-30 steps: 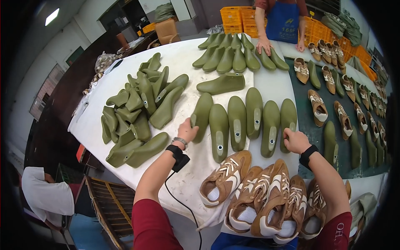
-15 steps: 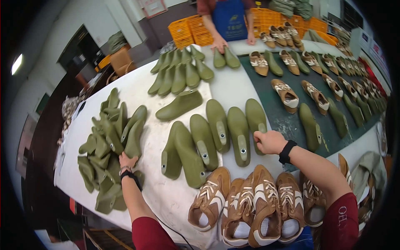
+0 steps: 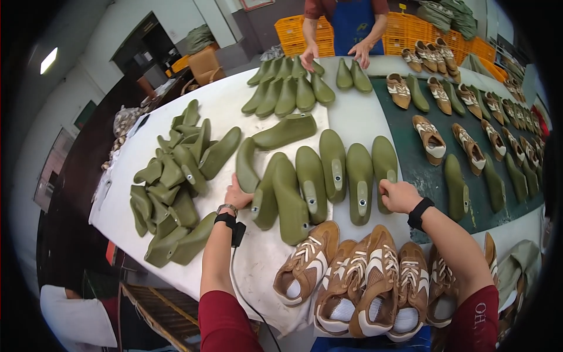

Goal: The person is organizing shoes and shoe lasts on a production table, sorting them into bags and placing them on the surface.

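My left hand [image 3: 237,195] grips the heel end of a green shoe last [image 3: 247,166], at the left end of a group of similar lasts. Its toe touches or nearly touches a last lying sideways [image 3: 285,131]. At the right end of that group, my right hand [image 3: 400,196] has its fingers closed on the heel of another green last [image 3: 384,157]; the fingertips are partly hidden. Between my hands several lasts stand side by side, toes pointing away, with metal-ringed holes at their heels. Brown-and-white sneakers [image 3: 375,281] stand close in front of me.
A heap of green lasts [image 3: 176,176] lies on the white table [image 3: 120,199] at left. Sneakers and lasts line the green mat [image 3: 410,158] at right. Across the table, a person in a blue apron [image 3: 353,26] reaches toward more lasts. Orange crates [image 3: 404,32] stand behind.
My left hand has moved right from the heap, bringing a shoe last to the group. My right hand stays at the same last. The co-worker's hands have spread apart, and the view has shifted.
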Tool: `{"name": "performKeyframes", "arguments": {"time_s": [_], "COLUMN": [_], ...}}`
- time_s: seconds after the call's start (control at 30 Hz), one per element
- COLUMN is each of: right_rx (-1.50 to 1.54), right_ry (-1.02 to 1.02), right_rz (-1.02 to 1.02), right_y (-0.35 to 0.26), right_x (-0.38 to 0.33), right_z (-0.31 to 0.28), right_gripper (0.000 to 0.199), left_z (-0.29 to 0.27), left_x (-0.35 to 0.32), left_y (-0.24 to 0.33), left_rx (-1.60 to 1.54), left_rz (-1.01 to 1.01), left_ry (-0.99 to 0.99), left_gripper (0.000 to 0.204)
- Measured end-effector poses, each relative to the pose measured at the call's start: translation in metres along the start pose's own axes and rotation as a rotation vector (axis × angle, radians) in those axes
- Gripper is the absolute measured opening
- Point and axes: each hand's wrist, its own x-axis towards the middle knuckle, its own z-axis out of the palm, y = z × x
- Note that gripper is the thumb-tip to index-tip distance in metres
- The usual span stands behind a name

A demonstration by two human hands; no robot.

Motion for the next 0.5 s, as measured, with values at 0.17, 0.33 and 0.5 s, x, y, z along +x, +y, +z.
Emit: {"name": "performKeyframes", "arguments": {"time_s": [0.17, 0.33, 0.5], "right_rx": [0.002, -0.020, -0.042], "right_ry": [0.018, 0.021, -0.024], "right_rz": [-0.026, -0.087, -0.044], "right_y": [0.013, 0.021, 0.033], "right_x": [0.000, -0.009, -0.021], "right_z": [0.005, 0.000, -0.005], "right_gripper": [0.012, 0.010, 0.012], "left_z": [-0.003, 0.008, 0.013], "left_x": [-0.042, -0.071, -0.077], "left_y": [0.003, 0.003, 0.067], "left_rx": [-0.785, -0.870, -0.560], "left_rz": [-0.021, 0.117, -0.055], "left_ry": [-0.484, -0.323, 0.031], "left_gripper": [0.067, 0.066, 0.061]}}
